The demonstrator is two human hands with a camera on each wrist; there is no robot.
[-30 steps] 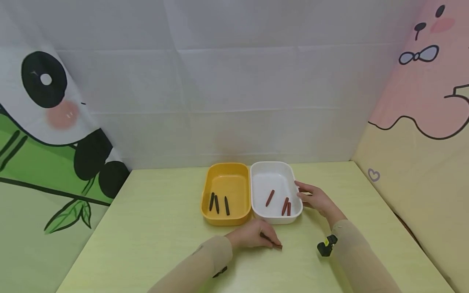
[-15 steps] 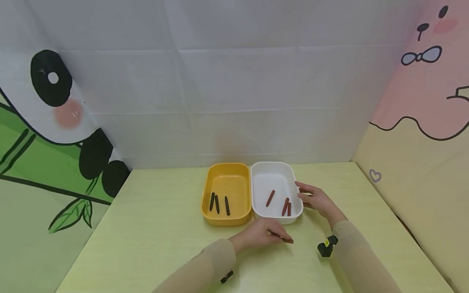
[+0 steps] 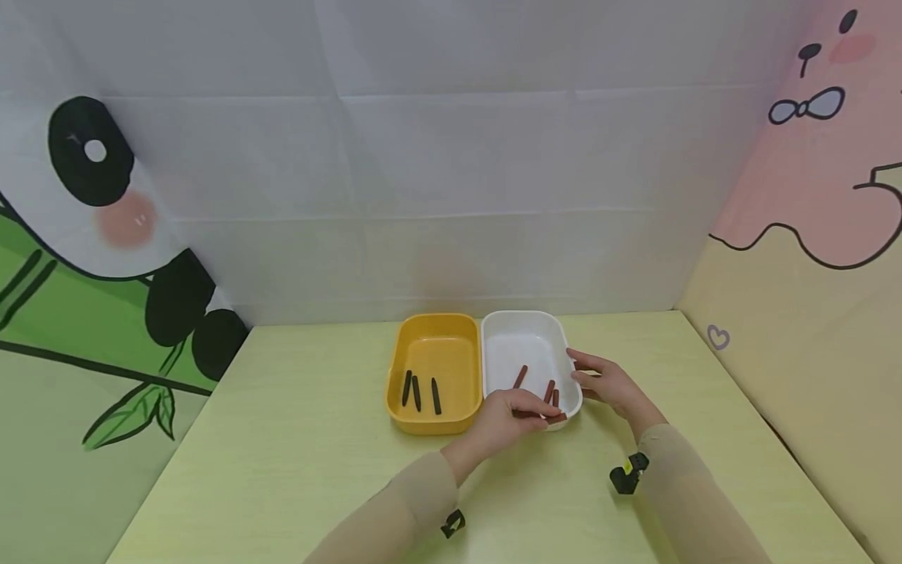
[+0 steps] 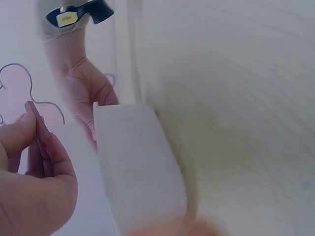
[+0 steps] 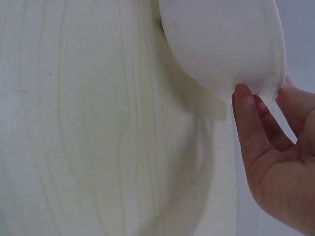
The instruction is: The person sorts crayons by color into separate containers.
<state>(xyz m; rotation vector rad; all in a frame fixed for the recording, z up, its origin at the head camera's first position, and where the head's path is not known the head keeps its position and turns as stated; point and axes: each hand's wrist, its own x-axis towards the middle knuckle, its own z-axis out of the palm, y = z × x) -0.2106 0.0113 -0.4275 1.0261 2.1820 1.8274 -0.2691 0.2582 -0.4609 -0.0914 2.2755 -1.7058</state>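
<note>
My left hand [image 3: 503, 427] pinches a reddish-brown crayon [image 4: 38, 123] between thumb and fingers, over the front rim of the white tray [image 3: 524, 341]. In the head view only the crayon's end shows past the fingertips. Several crayons of the same colour lie in the tray, one of them a slanted crayon [image 3: 520, 377] partly covered by my left hand. My right hand [image 3: 611, 385] holds the tray by its right rim. The right wrist view shows its thumb at the rim and fingers against the outer wall.
A yellow tray [image 3: 442, 348] stands right beside the white one, on its left, with three dark crayons [image 3: 435, 395] lying in it. Both trays rest on a pale yellow-green table [image 3: 303, 407]. Behind them hangs a white cloth [image 3: 451, 172], and printed panels flank the table.
My left hand has moved from the table in front of the trays forward and up to the white tray, carrying the crayon. My right hand has stayed on the rim.
</note>
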